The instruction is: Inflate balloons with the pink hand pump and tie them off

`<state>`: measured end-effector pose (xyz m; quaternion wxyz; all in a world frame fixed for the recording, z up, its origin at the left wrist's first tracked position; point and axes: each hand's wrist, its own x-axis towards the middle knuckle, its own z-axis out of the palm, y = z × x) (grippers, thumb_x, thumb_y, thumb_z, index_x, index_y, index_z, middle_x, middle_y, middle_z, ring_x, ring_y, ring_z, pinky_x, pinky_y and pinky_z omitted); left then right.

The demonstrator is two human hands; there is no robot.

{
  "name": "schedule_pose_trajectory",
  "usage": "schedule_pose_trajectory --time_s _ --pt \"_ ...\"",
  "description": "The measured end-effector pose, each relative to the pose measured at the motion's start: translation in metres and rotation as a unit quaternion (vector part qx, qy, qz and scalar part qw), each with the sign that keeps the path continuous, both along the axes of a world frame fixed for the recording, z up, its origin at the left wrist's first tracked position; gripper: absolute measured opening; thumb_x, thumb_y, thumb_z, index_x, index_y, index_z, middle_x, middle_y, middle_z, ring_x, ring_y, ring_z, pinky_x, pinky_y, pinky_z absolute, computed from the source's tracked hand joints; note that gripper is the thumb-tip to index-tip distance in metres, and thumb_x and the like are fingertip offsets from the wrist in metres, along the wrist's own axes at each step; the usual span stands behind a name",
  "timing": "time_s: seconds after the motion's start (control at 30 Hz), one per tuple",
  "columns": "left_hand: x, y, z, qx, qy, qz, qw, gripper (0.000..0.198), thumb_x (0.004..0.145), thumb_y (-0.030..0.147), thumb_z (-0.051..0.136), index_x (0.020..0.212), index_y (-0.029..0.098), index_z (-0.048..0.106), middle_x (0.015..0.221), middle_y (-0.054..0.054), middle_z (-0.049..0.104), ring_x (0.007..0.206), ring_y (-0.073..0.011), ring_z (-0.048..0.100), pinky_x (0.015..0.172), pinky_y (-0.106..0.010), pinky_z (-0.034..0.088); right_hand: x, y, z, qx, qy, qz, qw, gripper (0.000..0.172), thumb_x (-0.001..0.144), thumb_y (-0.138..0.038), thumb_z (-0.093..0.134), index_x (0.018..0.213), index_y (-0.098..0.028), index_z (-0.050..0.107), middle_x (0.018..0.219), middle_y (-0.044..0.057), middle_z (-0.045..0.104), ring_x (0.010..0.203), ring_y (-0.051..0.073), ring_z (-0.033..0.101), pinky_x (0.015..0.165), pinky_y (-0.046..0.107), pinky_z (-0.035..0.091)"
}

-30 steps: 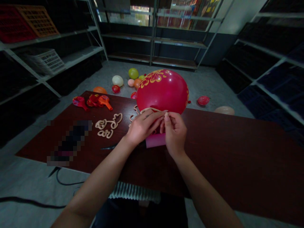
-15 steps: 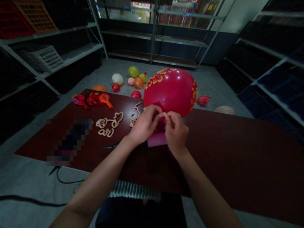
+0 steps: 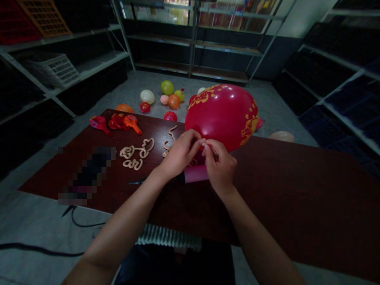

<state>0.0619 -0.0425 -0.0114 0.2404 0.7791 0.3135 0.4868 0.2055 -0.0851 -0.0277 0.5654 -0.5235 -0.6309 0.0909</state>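
Note:
A large inflated red balloon (image 3: pixel 221 118) with yellow printed patterns stands over the table, just beyond my hands. My left hand (image 3: pixel 185 152) is closed in a pinch at the balloon's near end. Fingertip to fingertip with it, my right hand (image 3: pixel 219 164) pinches at the same spot. A small pale bit shows between the fingertips; the fingers mostly hide it and the balloon's neck. Below my hands lies a pink cylinder (image 3: pixel 196 174), partly covered, with a dark pointed tool (image 3: pixel 138 182) to its left. Beige cord-like loops (image 3: pixel 135 152) lie left of my hands.
Several uninflated red and orange balloons (image 3: pixel 118 122) rest on the dark table (image 3: pixel 297 190) at its far left. A pixelated dark object (image 3: pixel 90 174) lies nearer. Inflated balloons (image 3: pixel 168 88) are scattered on the floor beyond. Metal shelves (image 3: pixel 192 39) surround the room; a cable (image 3: pixel 38 250) runs lower left.
The red balloon has swung to the right and tilted. My fingertips have drawn closer together, and less of the pale strip between them shows.

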Motion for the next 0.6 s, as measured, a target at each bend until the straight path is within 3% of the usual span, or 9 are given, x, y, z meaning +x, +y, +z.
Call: schedule_pose_trajectory --time_s 0.1,0.23,0.4,0.6 --pt "0.001 0.0 -0.003 -0.019 -0.062 -0.009 0.998 0.013 0.099 0.019 0.061 0.105 0.019 0.05 0.08 0.002 0.054 0.068 -0.0119 0.054 0.063 -0.023 0.043 -0.007 -0.001 0.003 -0.06 0.114 0.049 0.99 0.016 0.097 -0.037 0.059 0.1 -0.024 0.067 0.07 -0.003 0.067 0.055 0.01 0.061 0.054 0.024 0.048" --pt "-0.001 -0.004 0.002 0.011 -0.069 -0.006 0.998 0.009 0.101 0.022 0.059 0.107 0.019 0.053 0.082 0.001 0.059 0.069 -0.0122 0.056 0.064 -0.023 0.045 -0.014 -0.002 0.012 -0.134 0.284 0.141 0.939 0.019 0.09 -0.042 0.067 0.092 -0.023 0.064 0.056 -0.009 0.054 0.039 0.006 0.042 0.036 0.021 0.033" --pt "-0.004 -0.006 0.009 0.071 -0.042 -0.033 0.996 0.011 0.099 0.021 0.065 0.109 0.018 0.063 0.101 -0.008 0.07 0.09 -0.0179 0.066 0.081 -0.031 0.051 -0.009 0.001 0.02 -0.177 0.4 0.197 0.877 0.028 0.078 -0.045 0.076 0.092 -0.025 0.064 0.056 -0.009 0.049 0.043 0.006 0.039 0.036 0.02 0.028" --pt "-0.006 -0.004 0.011 0.113 -0.072 -0.031 0.991 0.008 0.1 0.024 0.065 0.1 0.018 0.071 0.091 -0.006 0.072 0.085 -0.0173 0.067 0.079 -0.031 0.052 -0.003 0.001 0.023 -0.24 0.439 0.257 0.827 0.031 0.072 -0.043 0.079 0.094 -0.024 0.067 0.058 -0.01 0.046 0.048 0.006 0.036 0.041 0.02 0.03"
